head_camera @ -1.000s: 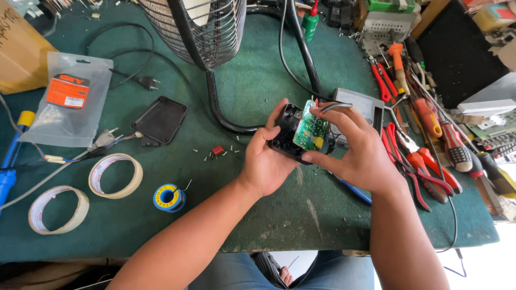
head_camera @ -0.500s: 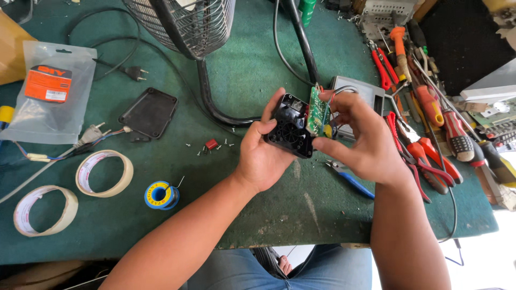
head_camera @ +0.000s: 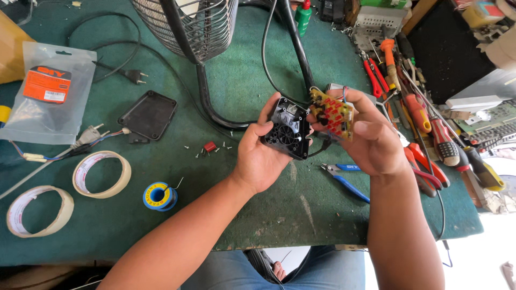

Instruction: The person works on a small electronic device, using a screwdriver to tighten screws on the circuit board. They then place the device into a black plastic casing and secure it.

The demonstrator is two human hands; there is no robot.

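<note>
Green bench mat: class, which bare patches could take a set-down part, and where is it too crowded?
Bare green mat lies between the solder spool and blue-handled pliers, below both hands. Another patch sits between the black cover and fan base. The right side is crowded with screwdrivers and pliers.

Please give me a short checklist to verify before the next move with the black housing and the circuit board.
1. Left hand has a grip on the housing: ok.
2. Right hand has a grip on the board: ok.
3. Board out of housing: ok.
4. Wires between them slack: cannot tell.
5. Loose screws lie together on the mat: ok.
6. Pliers near right hand: ok.
</note>
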